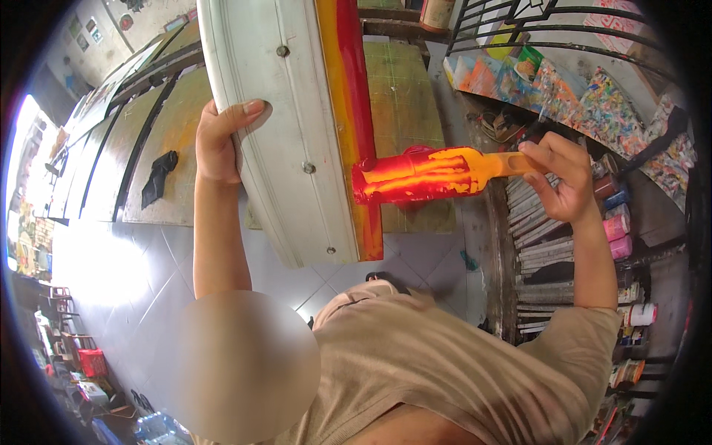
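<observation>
A long pale metal squeegee [285, 133] with bolts along its face stands lengthwise in front of me. Its amber blade [343, 81] runs down the right side, streaked with thick red ink. My left hand [222, 141] is closed round the squeegee's outer left edge, thumb on the face. In my right hand [560, 174] is the handle of an orange plastic ink spatula [452, 170]. Its broad end, smeared with red, touches the inked blade edge. Part of something red shows behind the spatula and is mostly hidden.
Boards [404, 96] stained yellow-green lie beyond the squeegee. A black cloth [158, 178] rests on another at the left. To the right are a stack of pale bars [534, 230], pink containers [617, 226], a paint-spattered panel [571, 96] and a black metal railing [564, 21].
</observation>
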`<state>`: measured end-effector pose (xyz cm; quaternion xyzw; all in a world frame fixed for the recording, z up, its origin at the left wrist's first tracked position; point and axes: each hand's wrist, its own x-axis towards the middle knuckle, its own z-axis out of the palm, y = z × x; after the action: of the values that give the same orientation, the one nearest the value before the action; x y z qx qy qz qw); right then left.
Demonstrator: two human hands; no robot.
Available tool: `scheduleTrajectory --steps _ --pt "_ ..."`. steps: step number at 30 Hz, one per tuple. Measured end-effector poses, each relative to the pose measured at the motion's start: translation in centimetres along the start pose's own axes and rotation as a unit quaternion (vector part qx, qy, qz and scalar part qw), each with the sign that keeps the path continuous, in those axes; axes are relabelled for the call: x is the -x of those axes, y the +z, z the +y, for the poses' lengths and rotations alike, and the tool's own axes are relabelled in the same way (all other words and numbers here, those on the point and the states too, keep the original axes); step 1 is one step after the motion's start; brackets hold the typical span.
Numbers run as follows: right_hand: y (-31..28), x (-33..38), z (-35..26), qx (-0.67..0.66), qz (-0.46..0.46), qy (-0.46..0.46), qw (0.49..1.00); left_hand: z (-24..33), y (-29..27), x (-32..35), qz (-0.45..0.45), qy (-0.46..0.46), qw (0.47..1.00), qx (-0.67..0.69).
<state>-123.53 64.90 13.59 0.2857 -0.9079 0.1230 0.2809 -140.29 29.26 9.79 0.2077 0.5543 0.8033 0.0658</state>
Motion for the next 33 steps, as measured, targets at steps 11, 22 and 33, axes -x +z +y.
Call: scheduleTrajectory --steps 11,22,33 --pt "-1.3 -1.9 0.1 0.041 0.038 -0.002 0.998 0.7 -0.5 0.4 -0.015 0.022 1.0 -0.007" --pt "-2.4 -4.0 0.7 0.076 0.074 -0.016 0.994 1.1 0.1 0.1 -0.041 0.023 0.998 -0.035" --pt "-3.2 -5.3 2.1 0.108 0.093 -0.043 0.989 1.1 0.6 0.6 -0.01 0.051 0.999 0.005"
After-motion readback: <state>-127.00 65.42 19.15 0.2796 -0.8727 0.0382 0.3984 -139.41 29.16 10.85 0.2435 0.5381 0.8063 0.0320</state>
